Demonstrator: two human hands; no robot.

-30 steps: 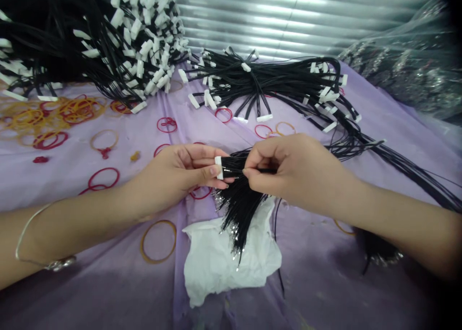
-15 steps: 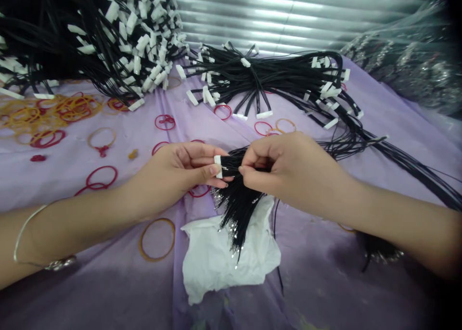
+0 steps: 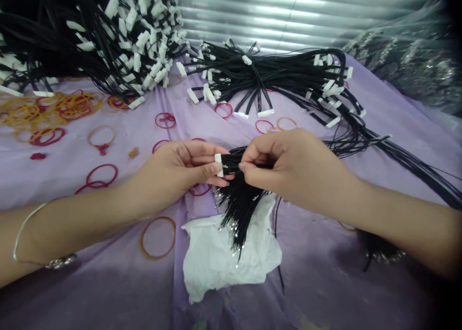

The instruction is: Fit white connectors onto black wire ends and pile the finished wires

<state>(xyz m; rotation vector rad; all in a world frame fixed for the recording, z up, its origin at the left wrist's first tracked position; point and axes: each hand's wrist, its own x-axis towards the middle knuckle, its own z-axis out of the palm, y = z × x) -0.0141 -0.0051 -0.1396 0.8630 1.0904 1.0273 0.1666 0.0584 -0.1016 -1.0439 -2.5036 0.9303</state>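
Note:
My left hand (image 3: 180, 171) pinches a small white connector (image 3: 218, 165) between thumb and fingers at the middle of the table. My right hand (image 3: 288, 169) is closed in a pinch on a thin black wire (image 3: 231, 165) right at the connector's back. Under my right hand hangs a bundle of loose black wires (image 3: 240, 207) with shiny metal tips, fanning down over a crumpled white tissue (image 3: 224, 255). A thin bracelet circles my left wrist.
A purple cloth (image 3: 90, 282) covers the table. A large heap of black cables with white connectors (image 3: 119, 36) lies at back left, a smaller bundle (image 3: 274, 77) at back centre. Red and yellow rubber bands (image 3: 54, 113) are scattered left. A clear plastic bag (image 3: 407, 60) sits back right.
My right hand's fingertips have edged slightly left, closer to the connector. The left hand has hardly moved.

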